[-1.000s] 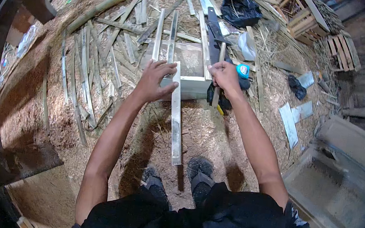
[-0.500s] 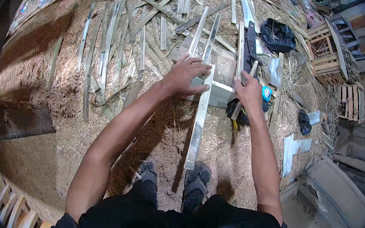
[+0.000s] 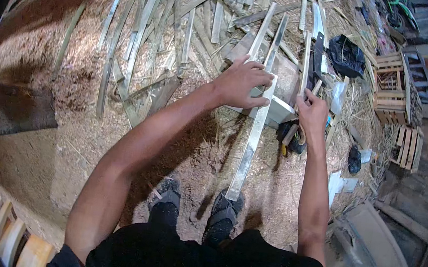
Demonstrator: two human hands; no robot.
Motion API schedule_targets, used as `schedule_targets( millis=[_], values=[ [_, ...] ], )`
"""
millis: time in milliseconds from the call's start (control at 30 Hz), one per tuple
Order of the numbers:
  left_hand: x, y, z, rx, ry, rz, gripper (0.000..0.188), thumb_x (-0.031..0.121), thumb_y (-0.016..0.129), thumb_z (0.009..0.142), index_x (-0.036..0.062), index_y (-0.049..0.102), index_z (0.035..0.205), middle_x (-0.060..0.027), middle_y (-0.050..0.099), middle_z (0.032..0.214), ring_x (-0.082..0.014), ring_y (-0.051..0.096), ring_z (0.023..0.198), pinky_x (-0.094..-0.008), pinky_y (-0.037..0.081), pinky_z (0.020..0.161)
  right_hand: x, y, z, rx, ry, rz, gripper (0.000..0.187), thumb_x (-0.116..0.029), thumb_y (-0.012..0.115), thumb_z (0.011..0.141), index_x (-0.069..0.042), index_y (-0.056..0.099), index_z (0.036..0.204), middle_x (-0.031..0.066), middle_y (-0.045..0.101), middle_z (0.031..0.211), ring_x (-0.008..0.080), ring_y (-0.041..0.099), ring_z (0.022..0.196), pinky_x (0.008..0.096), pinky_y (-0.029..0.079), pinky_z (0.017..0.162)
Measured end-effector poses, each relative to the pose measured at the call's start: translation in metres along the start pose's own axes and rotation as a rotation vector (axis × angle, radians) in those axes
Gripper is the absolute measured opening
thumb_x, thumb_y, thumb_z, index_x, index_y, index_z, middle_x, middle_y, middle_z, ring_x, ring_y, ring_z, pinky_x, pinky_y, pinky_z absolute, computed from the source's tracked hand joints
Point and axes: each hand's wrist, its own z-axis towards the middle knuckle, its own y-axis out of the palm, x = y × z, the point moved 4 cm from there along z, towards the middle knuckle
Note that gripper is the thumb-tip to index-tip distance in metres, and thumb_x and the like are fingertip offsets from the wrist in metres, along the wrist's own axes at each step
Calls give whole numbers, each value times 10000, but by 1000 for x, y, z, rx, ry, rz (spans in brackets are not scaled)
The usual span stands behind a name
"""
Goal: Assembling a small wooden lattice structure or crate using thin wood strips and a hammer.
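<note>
My left hand (image 3: 245, 85) lies over the upper end of a pale wooden strip (image 3: 251, 146), fingers and thumb spread apart on it. The strip slants down toward my right shoe. Under its upper part stands a low wooden block (image 3: 282, 110), with more narrow strips (image 3: 276, 42) reaching away beyond it. My right hand (image 3: 312, 112) is closed round a round wooden stick (image 3: 290, 134), whose ends show above and below the fingers. A black-handled tool with a long pale blade (image 3: 317, 55) lies just beyond that hand. Its fingertips partly hide the strip beside it.
Many loose wooden strips (image 3: 148, 13) cover the sawdust-strewn ground ahead and to the left. A black plastic bag (image 3: 347, 56) and slatted crates (image 3: 392, 86) stand at the right. Dark pouch-like things (image 3: 295, 145) lie below my right hand. A large grey panel (image 3: 377, 241) is at lower right.
The view has shifted, so the hands and strips appear farther right. My left hand stays on the pale strip, and my right hand still grips the stick.
</note>
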Motion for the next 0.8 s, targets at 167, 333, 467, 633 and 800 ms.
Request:
schedule_targets(
  millis=[167, 333, 467, 633, 800],
  values=[
    [-6, 0, -5, -52, -38, 16, 553, 556, 617, 867, 130, 638, 1219, -43, 564, 1410, -298, 424, 1376, -558, 187, 1205, -13, 1, -2, -16, 32, -10, 506, -254, 695, 808, 71, 659, 1194, 303, 702, 1021, 309, 732, 901, 368, 544, 825],
    [-8, -2, -5, -37, -30, 14, 540, 543, 629, 866, 131, 640, 1215, -44, 557, 1417, -298, 422, 1375, -555, 177, 1209, -13, 4, 2, -36, 41, -52, 511, -263, 709, 811, 75, 660, 1190, 220, 719, 849, 236, 707, 768, 350, 542, 734],
    [-3, 0, -1, -42, -21, -3, 534, 535, 632, 867, 124, 637, 1208, -52, 549, 1428, -309, 406, 1389, -565, 164, 1209, 14, 11, 4, -11, 103, 231, 498, -269, 725, 845, 95, 636, 1173, 99, 667, 711, 159, 629, 635, 309, 501, 590],
    [-9, 2, -11, 0, 5, -27, 540, 506, 655, 867, 128, 623, 1251, -56, 529, 1453, -302, 373, 1420, -581, 144, 1202, -10, 16, 3, -235, 446, 1111, 243, -157, 579, 969, 18, 645, 1124, -13, 564, 741, 81, 462, 573, 227, 348, 468],
    [-11, -4, -23, 328, 34, -174, 361, 275, 680, 900, 79, 658, 1202, -127, 663, 1243, -312, 563, 1243, -484, 359, 1122, -26, 38, 7, -341, 493, 1576, 229, -218, 554, 1011, -44, 595, 1154, 26, 603, 849, 116, 521, 664, 252, 405, 564]
  ],
)
